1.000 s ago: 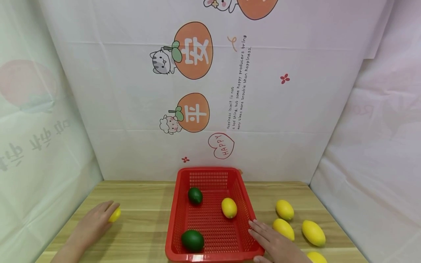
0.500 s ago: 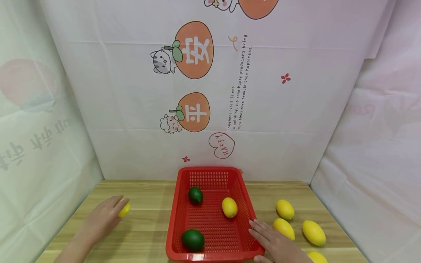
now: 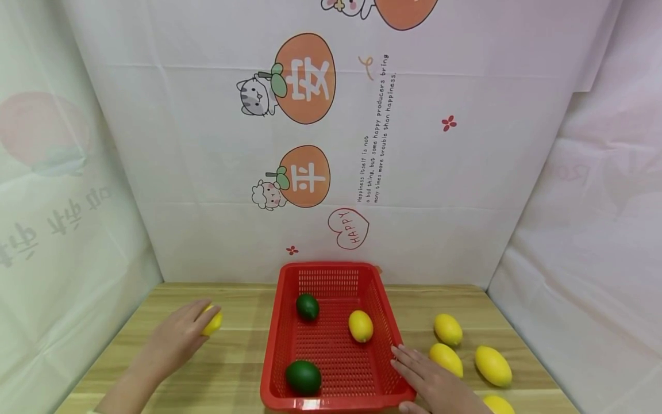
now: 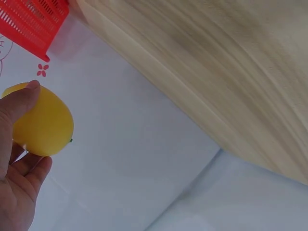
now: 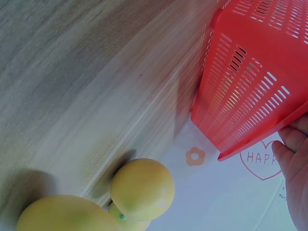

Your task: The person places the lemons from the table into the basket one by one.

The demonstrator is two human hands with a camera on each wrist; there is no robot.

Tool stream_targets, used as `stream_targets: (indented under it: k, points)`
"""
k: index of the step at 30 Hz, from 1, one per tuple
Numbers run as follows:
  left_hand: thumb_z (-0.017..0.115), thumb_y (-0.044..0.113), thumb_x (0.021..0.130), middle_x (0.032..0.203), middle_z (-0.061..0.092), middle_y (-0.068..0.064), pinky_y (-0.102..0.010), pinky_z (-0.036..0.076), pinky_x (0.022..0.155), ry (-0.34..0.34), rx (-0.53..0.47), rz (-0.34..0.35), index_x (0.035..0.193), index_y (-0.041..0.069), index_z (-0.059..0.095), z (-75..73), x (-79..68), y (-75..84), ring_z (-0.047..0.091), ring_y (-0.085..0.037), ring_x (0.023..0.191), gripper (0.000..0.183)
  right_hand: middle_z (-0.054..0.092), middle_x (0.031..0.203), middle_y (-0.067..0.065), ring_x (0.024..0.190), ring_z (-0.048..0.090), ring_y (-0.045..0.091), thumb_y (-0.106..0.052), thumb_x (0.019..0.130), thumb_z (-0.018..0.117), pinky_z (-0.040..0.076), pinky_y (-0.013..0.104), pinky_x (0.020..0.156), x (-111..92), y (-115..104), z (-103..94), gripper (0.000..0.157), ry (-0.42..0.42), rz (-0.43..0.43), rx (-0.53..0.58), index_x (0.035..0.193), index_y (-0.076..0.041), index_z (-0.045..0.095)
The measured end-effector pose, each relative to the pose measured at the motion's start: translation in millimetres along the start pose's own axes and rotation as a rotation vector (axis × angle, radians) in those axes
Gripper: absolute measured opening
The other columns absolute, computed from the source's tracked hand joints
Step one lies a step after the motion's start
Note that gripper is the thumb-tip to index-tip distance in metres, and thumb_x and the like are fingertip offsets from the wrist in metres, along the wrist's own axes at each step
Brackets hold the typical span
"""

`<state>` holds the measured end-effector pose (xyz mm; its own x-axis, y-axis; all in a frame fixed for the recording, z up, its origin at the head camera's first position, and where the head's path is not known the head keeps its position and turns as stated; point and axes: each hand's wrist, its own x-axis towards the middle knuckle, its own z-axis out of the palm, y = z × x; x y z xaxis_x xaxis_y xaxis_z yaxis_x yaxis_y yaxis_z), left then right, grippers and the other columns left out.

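My left hand (image 3: 173,339) grips a yellow lemon (image 3: 212,320) between thumb and fingers, left of the red basket (image 3: 274,345). In the left wrist view the lemon (image 4: 45,122) shows a small green stem spot, with the thumb over its top and fingertips under it. My right hand (image 3: 434,379) rests its extended fingers on the basket's right rim. Inside the basket lie a small dark green fruit (image 3: 307,307) at the back, a larger dark green fruit (image 3: 303,378) at the front, and another lemon (image 3: 360,326) on the right side.
Several lemons lie on the wooden table (image 3: 233,368) right of the basket, among them one lemon (image 3: 447,329) at the back and one lemon (image 3: 493,366) further right. A printed white cloth (image 3: 217,241) stands behind the table, with white cloth walls at both sides.
My left hand has moved right and a little away from me with the lemon, nearer to the basket. The right hand and the basket have stayed in place.
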<state>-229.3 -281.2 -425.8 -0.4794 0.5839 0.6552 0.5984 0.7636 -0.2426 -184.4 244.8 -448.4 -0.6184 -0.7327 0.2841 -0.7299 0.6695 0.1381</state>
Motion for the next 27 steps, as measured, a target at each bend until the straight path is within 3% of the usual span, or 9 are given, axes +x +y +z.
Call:
stream_targets:
  k: [10,20,27]
  points:
    - [0.093,0.004,0.048,0.113,0.061,-0.023,-0.049,0.056,0.076,0.028,-0.006,0.052,0.114,-0.001,0.065,-4.3,17.9,12.1,0.063,-0.040,0.096,0.072,0.048,0.145,0.007,0.126,0.050,0.028,-0.056,0.096,0.048,0.051,0.042,0.093,0.3,-1.6,-2.3,0.063,-0.041,0.028,0.018,0.134,-0.007,0.058]
    - [0.092,0.005,0.049,0.112,0.062,-0.023,-0.049,0.056,0.078,0.089,-0.013,0.129,0.115,-0.001,0.065,-6.1,35.2,21.6,0.062,-0.039,0.098,0.071,0.048,0.145,0.007,0.126,0.050,0.028,-0.056,0.096,0.049,0.051,0.042,0.093,-0.3,-1.6,-1.1,0.063,-0.029,0.026,0.010,0.134,-0.007,0.058]
    - [0.094,0.005,0.049,0.114,0.062,-0.023,-0.050,0.055,0.081,0.072,-0.001,0.147,0.117,0.000,0.065,-7.2,45.9,29.4,0.062,-0.039,0.100,0.073,0.049,0.144,0.009,0.126,0.051,0.028,-0.055,0.096,0.049,0.051,0.042,0.093,-0.2,-1.6,-0.1,0.062,-0.023,0.024,0.018,0.133,-0.006,0.059]
